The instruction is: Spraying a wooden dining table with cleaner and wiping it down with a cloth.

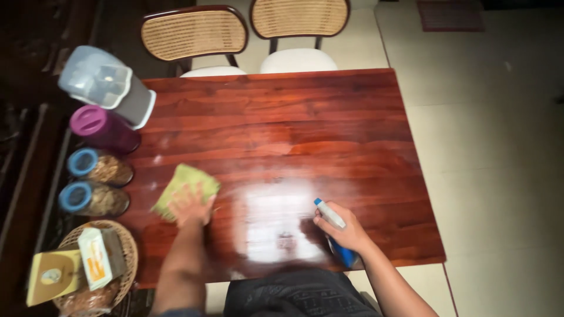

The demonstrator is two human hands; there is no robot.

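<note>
My left hand [191,206] presses flat on a green cloth [185,182] on the left part of a glossy red-brown wooden table [329,129]. The fingers are spread over the cloth's near half. My right hand [343,228] grips a blue and white spray bottle [336,230], held just above the table's near edge, its nozzle pointing up and left. A bright glare patch lies on the wood between the two hands.
Along the table's left edge stand a grey lidded pitcher [108,82], a purple jar [103,129] and two blue-lidded jars [94,166] [89,198]. A wicker basket [126,246] with boxes sits at the near left corner. Two cane-backed chairs [194,32] [299,17] stand at the far side.
</note>
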